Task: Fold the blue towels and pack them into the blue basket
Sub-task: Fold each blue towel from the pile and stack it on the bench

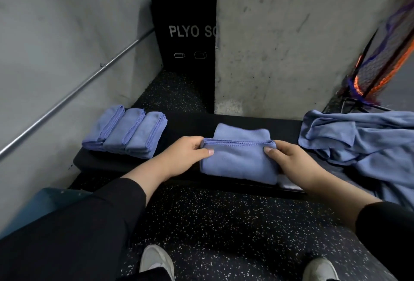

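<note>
While the left hand (186,155) and the right hand (289,159) each pinched one end of the half-folded towel (237,162) on the black bench (289,128), its stitched edges were lifted. If one side slipped, the layers could slide apart and the fold would open. Three folded towels (125,132) lay at the left, an unfolded heap (363,141) at the right. The basket (44,200) was probably the teal shape at the lower left.

Folded stack (125,131) left, loose towels (358,137) right; bench (186,126) between bare.
</note>
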A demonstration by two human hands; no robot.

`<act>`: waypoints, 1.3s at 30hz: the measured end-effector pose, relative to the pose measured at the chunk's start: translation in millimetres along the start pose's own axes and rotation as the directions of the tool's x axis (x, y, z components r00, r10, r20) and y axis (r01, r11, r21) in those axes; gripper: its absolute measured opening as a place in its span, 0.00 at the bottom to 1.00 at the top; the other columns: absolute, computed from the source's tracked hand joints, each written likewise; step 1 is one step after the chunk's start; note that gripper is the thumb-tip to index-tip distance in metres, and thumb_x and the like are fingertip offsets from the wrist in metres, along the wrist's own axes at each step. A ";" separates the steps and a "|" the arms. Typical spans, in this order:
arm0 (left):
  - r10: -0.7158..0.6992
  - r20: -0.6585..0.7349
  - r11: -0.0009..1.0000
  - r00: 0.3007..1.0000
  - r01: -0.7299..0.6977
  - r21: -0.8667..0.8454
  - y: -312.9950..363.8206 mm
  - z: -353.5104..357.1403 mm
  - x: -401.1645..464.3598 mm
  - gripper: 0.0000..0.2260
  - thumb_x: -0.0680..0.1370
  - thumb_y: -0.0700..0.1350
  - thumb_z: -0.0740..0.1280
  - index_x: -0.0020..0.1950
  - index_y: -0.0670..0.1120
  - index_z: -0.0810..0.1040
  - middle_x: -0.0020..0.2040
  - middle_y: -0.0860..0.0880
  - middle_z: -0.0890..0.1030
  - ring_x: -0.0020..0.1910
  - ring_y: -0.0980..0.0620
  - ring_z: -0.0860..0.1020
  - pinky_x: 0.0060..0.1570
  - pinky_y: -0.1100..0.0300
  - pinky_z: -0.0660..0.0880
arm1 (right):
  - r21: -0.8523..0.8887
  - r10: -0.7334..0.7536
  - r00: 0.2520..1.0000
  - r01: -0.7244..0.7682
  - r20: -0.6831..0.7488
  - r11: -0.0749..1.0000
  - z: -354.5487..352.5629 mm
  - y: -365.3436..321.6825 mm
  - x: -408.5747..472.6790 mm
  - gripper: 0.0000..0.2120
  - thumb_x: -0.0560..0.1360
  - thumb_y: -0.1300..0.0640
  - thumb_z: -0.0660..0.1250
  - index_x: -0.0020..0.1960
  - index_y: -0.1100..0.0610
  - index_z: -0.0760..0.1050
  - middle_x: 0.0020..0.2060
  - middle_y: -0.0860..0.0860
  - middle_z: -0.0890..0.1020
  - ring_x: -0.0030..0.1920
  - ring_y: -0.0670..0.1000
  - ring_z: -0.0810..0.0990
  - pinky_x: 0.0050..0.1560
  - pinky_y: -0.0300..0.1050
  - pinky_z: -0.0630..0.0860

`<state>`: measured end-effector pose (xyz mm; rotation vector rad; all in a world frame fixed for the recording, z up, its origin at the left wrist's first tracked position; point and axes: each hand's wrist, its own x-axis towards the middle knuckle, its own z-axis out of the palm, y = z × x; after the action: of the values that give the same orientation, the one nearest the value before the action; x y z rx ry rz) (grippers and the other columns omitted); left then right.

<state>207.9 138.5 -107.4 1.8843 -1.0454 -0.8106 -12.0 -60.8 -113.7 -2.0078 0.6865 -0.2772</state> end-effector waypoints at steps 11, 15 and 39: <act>-0.170 -0.062 0.976 0.984 0.176 0.125 6.7 24.7 23.0 0.09 0.83 0.49 0.62 0.57 0.49 0.79 0.50 0.48 0.84 0.49 0.47 0.83 0.53 0.46 0.80 | -0.292 0.049 0.993 -0.078 -0.106 0.953 2.3 12.8 11.7 0.13 0.82 0.49 0.59 0.43 0.54 0.72 0.35 0.47 0.79 0.37 0.46 0.76 0.35 0.42 0.66; -0.182 -0.183 0.945 0.966 0.223 0.238 4.9 31.2 50.8 0.11 0.82 0.49 0.63 0.52 0.42 0.77 0.46 0.43 0.82 0.39 0.50 0.77 0.41 0.50 0.76 | -0.322 0.096 0.977 -0.154 -0.189 0.934 5.0 14.7 34.9 0.15 0.82 0.48 0.59 0.41 0.55 0.70 0.35 0.49 0.78 0.38 0.52 0.77 0.34 0.46 0.65; -0.009 0.168 0.574 0.986 -0.132 0.808 -19.9 52.4 28.8 0.30 0.84 0.62 0.46 0.83 0.53 0.43 0.81 0.60 0.39 0.79 0.61 0.36 0.79 0.45 0.42 | -0.642 -0.283 0.931 0.363 0.230 0.675 6.3 53.6 7.5 0.32 0.78 0.31 0.46 0.75 0.45 0.65 0.77 0.40 0.62 0.78 0.41 0.56 0.76 0.55 0.56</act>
<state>185.1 101.6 -153.1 2.5489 -1.8020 -0.4299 -22.0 -80.9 -163.4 -2.8429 0.3646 -0.1190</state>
